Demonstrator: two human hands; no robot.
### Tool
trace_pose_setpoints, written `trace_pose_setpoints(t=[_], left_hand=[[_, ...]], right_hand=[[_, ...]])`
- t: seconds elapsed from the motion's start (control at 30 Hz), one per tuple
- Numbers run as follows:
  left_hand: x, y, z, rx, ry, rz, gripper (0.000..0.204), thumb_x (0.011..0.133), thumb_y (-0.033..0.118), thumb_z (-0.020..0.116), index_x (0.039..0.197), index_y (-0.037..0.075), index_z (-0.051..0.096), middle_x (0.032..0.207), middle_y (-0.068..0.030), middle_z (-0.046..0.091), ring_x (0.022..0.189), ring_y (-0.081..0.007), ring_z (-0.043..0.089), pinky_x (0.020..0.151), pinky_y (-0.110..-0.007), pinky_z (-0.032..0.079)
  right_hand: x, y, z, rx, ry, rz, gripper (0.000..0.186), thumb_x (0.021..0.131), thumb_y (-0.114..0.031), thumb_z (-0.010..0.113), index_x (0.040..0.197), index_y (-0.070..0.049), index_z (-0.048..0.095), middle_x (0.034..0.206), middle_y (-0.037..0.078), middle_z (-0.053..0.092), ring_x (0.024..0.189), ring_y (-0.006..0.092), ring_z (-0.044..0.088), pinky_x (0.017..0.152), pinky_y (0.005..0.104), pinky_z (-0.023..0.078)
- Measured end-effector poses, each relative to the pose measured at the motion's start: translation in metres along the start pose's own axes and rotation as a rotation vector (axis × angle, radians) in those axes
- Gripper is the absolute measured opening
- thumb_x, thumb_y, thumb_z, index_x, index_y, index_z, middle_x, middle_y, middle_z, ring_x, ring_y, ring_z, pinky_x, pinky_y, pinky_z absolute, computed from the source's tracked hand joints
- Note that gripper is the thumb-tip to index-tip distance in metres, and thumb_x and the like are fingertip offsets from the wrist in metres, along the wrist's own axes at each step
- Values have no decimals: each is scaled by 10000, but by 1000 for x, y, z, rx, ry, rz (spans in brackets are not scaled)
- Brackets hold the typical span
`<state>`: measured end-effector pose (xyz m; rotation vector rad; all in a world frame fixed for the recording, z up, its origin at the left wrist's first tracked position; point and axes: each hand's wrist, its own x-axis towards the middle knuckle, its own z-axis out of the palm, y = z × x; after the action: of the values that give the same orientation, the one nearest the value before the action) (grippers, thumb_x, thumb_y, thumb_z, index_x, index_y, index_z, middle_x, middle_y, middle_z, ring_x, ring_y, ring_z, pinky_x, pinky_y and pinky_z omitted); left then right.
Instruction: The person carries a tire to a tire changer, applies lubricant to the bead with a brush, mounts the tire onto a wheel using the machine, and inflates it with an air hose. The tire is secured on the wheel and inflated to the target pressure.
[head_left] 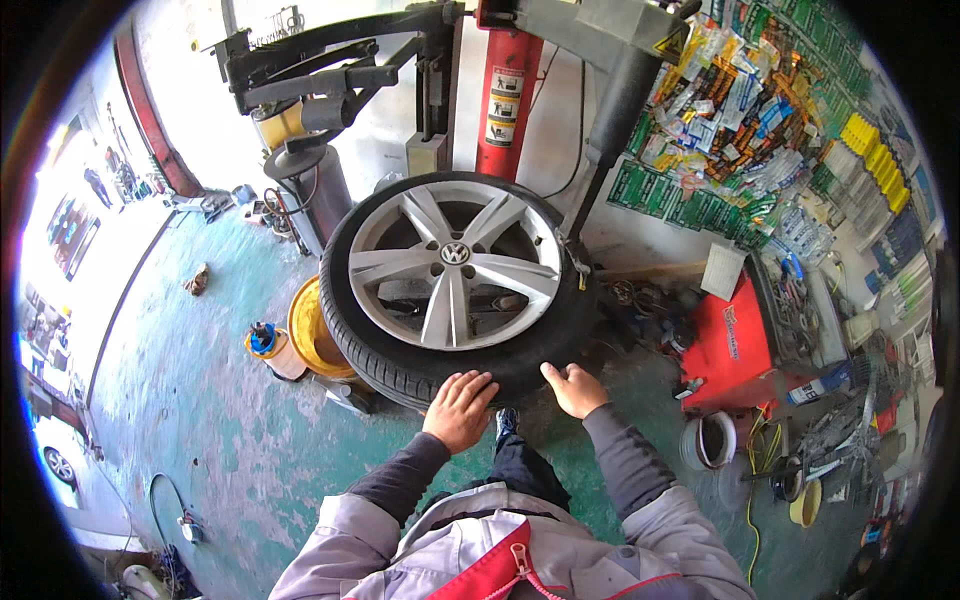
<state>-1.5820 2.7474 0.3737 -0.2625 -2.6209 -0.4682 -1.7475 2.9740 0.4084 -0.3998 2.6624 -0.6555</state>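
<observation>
A tyre (385, 372) on a silver five-spoke alloy wheel (440, 310) lies face up on the tyre changer, tilted a little. My left hand (462, 408) rests on the tyre's near sidewall, palm down, its fingers stretched out flat over the black rubber. At the near right edge of the tyre, my right hand (577, 388) is curled against the rubber with its thumb raised. Its fingertips are partly hidden. The machine's grey upright post (612, 120) comes down at the wheel's far right rim, where the lower tip meets the tyre.
A red column (503, 105) and black jointed arms (310, 85) stand behind the wheel. Left of it are a yellow bucket (308, 325) and a small white container (280, 355). A red tool cabinet (728, 335), cables and loose parts crowd the right. Packaged items hang on the wall.
</observation>
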Motion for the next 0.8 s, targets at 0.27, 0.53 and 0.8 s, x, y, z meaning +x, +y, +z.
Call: trace_pose_setpoints(t=[0.27,0.53,0.8], left_hand=[[-23,0,-21,-25,93,-163,553,803,160,690,1339,71,584,1455,-126,534,1437,-339,423,1234,-537,270],[-40,-15,-39,-53,122,-294,617,793,115,673,1391,38,541,1454,-143,528,1481,-344,376,1260,-532,225],[-45,-36,-50,12,225,-363,531,832,143,710,1338,44,583,1399,-147,553,1459,-366,400,1233,-526,278]], right_hand=[[-18,117,53,179,-131,89,610,949,-586,605,1068,-2,736,1225,221,701,1153,408,643,956,489,506],[-165,287,132,4,-456,601,619,965,-547,587,1126,35,724,1056,225,749,885,382,726,843,490,574],[-212,327,155,327,-368,988,497,968,-483,633,1115,-16,717,921,160,752,759,296,723,668,450,583]])
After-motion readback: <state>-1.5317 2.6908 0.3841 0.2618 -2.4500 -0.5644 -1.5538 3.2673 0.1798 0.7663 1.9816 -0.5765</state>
